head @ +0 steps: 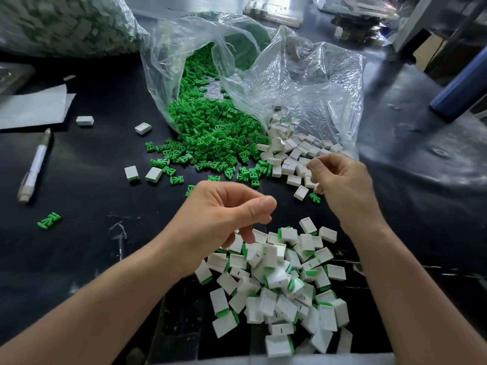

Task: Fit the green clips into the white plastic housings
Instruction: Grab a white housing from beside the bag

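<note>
Black bench surface (92,233) in the head view, with the task judged to be partly done. A broad heap of finished assemblies (276,285), white bodies with a green edge showing, is piled directly beneath the left fingers (247,237) and on toward the body. Much is left: a dense spill of loose green clips (210,127) from an open plastic bag (303,83) lies beyond the left fingertips, and unfilled white housings (290,154) are scattered under and just beyond the right fingers (320,164). The left hand (218,219) is held above the finished heap, fingers curled and thumb laid against forefinger; no part is seen in it, so a pinch cannot be confirmed. The right hand (342,185) is raised over the empty housings, fingers loosely bent; a white piece shows at the thumb, but whether it is gripped cannot be told.
</note>
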Available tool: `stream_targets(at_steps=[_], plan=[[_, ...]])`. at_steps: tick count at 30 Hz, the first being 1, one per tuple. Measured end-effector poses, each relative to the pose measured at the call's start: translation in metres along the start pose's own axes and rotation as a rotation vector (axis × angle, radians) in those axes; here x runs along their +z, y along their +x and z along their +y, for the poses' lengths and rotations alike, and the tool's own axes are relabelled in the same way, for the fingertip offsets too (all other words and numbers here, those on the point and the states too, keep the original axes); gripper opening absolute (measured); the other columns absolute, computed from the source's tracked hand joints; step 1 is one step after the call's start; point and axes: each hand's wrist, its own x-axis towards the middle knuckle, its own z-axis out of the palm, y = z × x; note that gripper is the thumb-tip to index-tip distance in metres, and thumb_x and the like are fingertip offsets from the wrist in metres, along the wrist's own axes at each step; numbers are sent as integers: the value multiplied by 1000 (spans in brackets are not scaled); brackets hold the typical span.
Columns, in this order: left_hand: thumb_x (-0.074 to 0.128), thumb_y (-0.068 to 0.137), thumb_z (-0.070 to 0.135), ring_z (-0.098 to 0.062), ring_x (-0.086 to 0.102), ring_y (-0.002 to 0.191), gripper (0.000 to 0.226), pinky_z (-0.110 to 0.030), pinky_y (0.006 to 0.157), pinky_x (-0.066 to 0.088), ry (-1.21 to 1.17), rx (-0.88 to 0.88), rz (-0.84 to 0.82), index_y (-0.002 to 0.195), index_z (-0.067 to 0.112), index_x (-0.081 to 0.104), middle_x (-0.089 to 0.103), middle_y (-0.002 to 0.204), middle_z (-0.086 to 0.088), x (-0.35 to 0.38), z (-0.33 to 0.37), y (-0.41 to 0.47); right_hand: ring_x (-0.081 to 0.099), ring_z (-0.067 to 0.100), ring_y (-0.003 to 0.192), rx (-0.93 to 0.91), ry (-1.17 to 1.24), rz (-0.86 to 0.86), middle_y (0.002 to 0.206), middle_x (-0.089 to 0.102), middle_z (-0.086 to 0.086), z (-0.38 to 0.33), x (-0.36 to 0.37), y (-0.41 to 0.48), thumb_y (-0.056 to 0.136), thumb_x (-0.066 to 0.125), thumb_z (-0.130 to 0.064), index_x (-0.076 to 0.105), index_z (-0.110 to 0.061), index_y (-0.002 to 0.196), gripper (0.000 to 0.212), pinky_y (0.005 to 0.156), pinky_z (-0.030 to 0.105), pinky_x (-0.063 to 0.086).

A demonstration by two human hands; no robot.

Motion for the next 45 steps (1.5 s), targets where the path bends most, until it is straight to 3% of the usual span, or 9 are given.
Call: stream_targets(at_steps=[10, 17, 23, 28, 34, 37, 40, 43, 45], plan=[[63, 63, 34, -8, 56, 47, 27, -15, 38, 35, -76, -20, 149, 74, 12, 72, 70, 68, -2, -4, 0, 5, 49, 25, 104, -137, -549, -106, 104, 49, 4, 9, 15, 3, 88, 58, -32, 65, -16, 108, 26, 95, 38, 40], [62, 76, 22, -8, 58, 47, 16, -16, 38, 38, -114, -60, 213, 77, 9, 70, 69, 66, -3, -6, -4, 7, 52, 23, 91, -211, -489, -105, 91, 50, 0, 7, 16, 2, 85, 63, -20, 56, -16, 83, 9, 84, 33, 40], [62, 82, 6, -8, 63, 52, 10, -16, 40, 42, -101, -70, 246, 83, 13, 69, 72, 72, -3, -5, -6, 10, 53, 13, 78, -307, -315, -80, 81, 56, -5, 5, 15, 0, 83, 65, -10, 62, -11, 90, 8, 74, 22, 41], [67, 78, 4, -13, 68, 69, 26, -19, 53, 53, -26, -59, 204, 98, 21, 66, 71, 90, -3, -4, -8, 10, 53, -8, 71, -504, -13, -318, 77, 56, -18, -13, 20, -20, 79, 67, -3, 68, -10, 86, 10, 65, 4, 39], [65, 78, -2, -11, 64, 52, 7, -18, 50, 52, -67, -74, 194, 82, 3, 69, 69, 61, -8, -4, -5, 9, 49, -2, 59, -491, 39, -340, 66, 54, -15, -14, 30, -23, 84, 63, -14, 67, -9, 84, 7, 57, 11, 37], [63, 80, -5, -11, 64, 52, 7, -17, 49, 52, -100, -75, 214, 81, 1, 67, 68, 59, -8, -3, -5, 9, 54, 4, 79, -420, -134, -242, 91, 65, -2, -9, 34, -14, 90, 56, -15, 66, -12, 104, 17, 73, 18, 40], [63, 79, -5, -12, 64, 52, 10, -18, 49, 52, -121, -72, 205, 78, 4, 67, 67, 58, -6, -1, -5, 9, 48, 16, 112, -374, -361, -345, 123, 53, 1, -5, 42, -9, 96, 45, -23, 41, -22, 138, 42, 91, 27, 35], [63, 79, -5, -12, 64, 51, 10, -18, 49, 53, -132, -73, 200, 77, 4, 67, 68, 59, -6, -2, -6, 9, 43, 20, 117, -376, -537, -425, 126, 45, 2, -3, 48, -7, 98, 36, -32, 20, -28, 146, 50, 91, 32, 34], [64, 79, -5, -12, 64, 51, 10, -19, 49, 53, -130, -78, 194, 77, 4, 67, 68, 60, -5, -1, -6, 9, 45, 22, 114, -388, -567, -423, 120, 46, 4, -2, 48, -7, 98, 37, -32, 27, -28, 144, 47, 88, 32, 34]])
